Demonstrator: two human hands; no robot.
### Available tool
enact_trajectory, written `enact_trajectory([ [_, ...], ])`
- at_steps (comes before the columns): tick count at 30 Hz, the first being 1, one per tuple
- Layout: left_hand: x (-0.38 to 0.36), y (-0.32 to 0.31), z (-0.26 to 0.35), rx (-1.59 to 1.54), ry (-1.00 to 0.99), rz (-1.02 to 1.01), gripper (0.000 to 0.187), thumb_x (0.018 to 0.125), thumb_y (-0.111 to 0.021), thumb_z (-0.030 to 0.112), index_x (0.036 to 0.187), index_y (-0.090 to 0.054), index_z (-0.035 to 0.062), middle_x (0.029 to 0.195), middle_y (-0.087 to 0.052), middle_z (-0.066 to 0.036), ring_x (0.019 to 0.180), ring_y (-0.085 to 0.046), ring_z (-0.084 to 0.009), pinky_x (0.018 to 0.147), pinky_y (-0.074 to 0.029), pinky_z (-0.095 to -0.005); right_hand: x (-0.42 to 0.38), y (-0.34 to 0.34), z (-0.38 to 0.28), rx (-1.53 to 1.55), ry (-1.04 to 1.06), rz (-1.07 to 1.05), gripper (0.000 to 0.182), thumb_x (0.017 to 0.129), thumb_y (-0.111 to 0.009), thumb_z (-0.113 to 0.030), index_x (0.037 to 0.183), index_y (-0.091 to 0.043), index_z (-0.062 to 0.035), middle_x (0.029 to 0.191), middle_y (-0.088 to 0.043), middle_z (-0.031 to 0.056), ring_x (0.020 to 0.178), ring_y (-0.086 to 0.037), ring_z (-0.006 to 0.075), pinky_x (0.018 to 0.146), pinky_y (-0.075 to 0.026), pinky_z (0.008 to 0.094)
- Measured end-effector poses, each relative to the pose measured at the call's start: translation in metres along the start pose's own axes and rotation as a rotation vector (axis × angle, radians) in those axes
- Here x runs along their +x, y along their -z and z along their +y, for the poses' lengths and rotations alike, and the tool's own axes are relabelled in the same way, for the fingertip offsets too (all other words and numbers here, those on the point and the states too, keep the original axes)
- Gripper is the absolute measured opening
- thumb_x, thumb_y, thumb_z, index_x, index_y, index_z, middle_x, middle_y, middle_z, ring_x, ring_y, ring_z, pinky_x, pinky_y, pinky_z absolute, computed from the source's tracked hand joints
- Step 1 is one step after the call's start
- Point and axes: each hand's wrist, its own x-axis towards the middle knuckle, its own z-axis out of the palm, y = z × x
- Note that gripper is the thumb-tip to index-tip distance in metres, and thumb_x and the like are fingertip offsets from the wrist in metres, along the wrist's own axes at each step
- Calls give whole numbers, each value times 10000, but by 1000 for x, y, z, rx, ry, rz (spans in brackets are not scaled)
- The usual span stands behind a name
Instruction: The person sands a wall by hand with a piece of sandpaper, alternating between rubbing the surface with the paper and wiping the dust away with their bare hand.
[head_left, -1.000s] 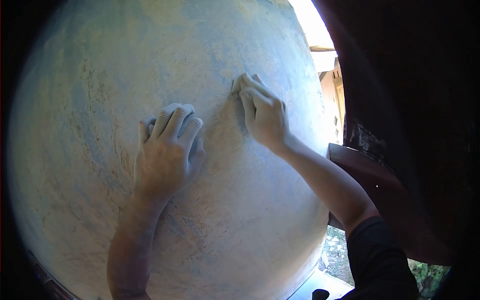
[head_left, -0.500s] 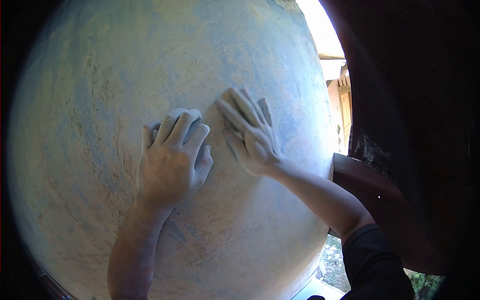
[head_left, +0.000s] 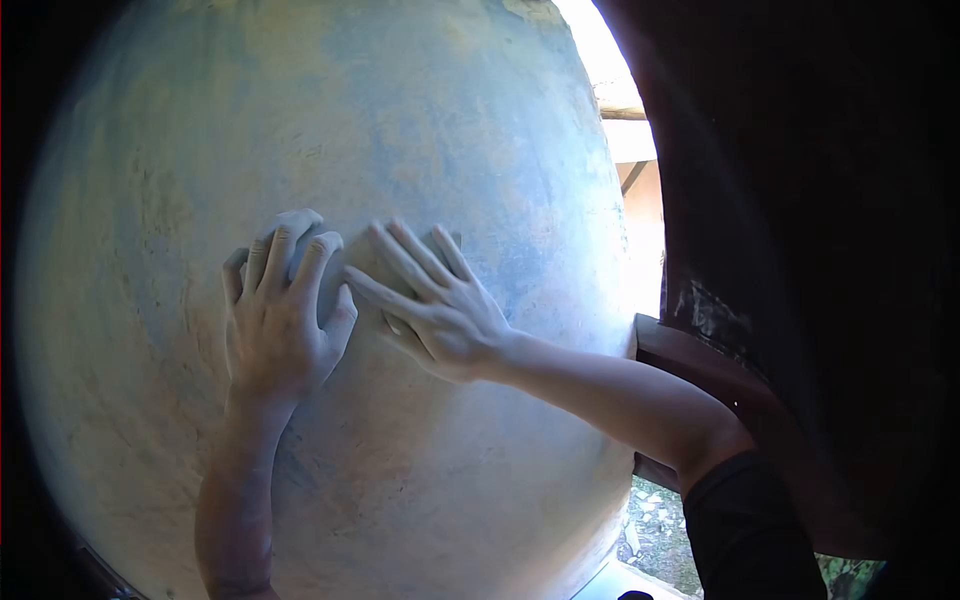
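Observation:
A huge rounded form (head_left: 400, 150), mottled pale blue, grey and tan, fills most of the view. Against its middle my left hand (head_left: 280, 325) rests with bent, parted fingers, the fingertips touching the surface. Close on its right, my right hand (head_left: 440, 310) lies flat on the same surface with spread fingers, pointing up and left. Its index finger comes near my left thumb. Pale powder coats both hands. A small grey edge shows beside the right little finger; what lies under that palm is hidden.
A dark reddish-brown curved piece (head_left: 700, 360) stands at the right, beside the rounded form. Bright daylight and part of a building (head_left: 640, 200) show through the gap behind. Stony ground (head_left: 660, 530) appears low on the right.
My right hand has slid down and left, its fingers now spread wider. My left hand also sits further left in view, and the whole view has shifted slightly.

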Motion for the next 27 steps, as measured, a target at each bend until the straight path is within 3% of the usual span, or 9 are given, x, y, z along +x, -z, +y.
enact_trajectory([
  [3,2,-1,4,20,13,-32,413,841,-732,154,1237,-626,110,1375,-583,-108,1288,-552,-309,1103,-377,-491,-25,5,30,-79,78,-34,635,1121,-340,-531,1702,-201,-318,1790,-87,58,1650,-44,248,1346,-22,498],
  [6,3,-6,7,97,-6,1,413,837,-734,202,1230,-635,122,1334,-606,-108,1252,-575,-298,1071,-409,-500,-22,12,73,-134,-16,-30,605,1130,-265,-540,1697,-204,-337,1786,-119,-18,1648,-47,222,1345,-30,489],
  [8,2,-9,9,85,19,-18,415,842,-729,181,1240,-631,117,1362,-590,-112,1273,-562,-307,1094,-391,-497,-6,9,103,-120,-49,67,607,1133,-257,-533,1699,-193,-325,1785,-124,-19,1648,-48,227,1341,-27,489],
  [13,13,-22,18,87,19,-31,414,851,-720,157,1253,-631,114,1394,-576,-114,1301,-548,-314,1123,-374,-487,42,37,211,-9,-418,235,608,1137,-211,-526,1702,-194,-301,1787,-117,0,1649,-46,263,1335,-17,489],
  [15,17,-27,22,99,18,-16,391,854,-716,153,1235,-636,118,1378,-583,-113,1300,-550,-309,1125,-375,-481,42,33,238,-53,-547,344,626,1131,-229,-539,1702,-192,-285,1791,-85,24,1649,-37,266,1333,-15,487],
  [16,20,-28,24,104,15,-14,391,854,-716,153,1235,-636,118,1378,-583,-113,1300,-550,-309,1125,-375,-481,40,36,226,-24,-549,330,650,1122,-313,-534,1704,-184,-272,1791,-57,40,1648,-26,264,1332,-7,501],
  [21,34,-44,41,133,-17,-65,549,896,-671,207,1440,-615,157,1562,-523,-107,1476,-452,-299,1210,-334,-469,-39,19,128,-147,108,-96,653,1115,-402,-498,1698,-143,-361,1788,-64,18,1645,-23,282,1330,-47,549],
  [22,35,-46,43,140,-16,-64,549,896,-671,207,1440,-615,157,1562,-523,-107,1476,-452,-299,1210,-334,-469,-60,17,118,-1,204,-165,667,1102,-460,-482,1690,-156,-401,1786,-92,11,1644,-56,273,1336,-61,538],
  [27,41,-57,55,118,-12,-152,630,917,-646,215,1540,-555,193,1659,-444,-100,1555,-366,-299,1259,-287,-475,-88,12,143,41,273,-147,677,1081,-518,-461,1684,-220,-385,1779,-164,-2,1644,-99,273,1333,-96,555],
])
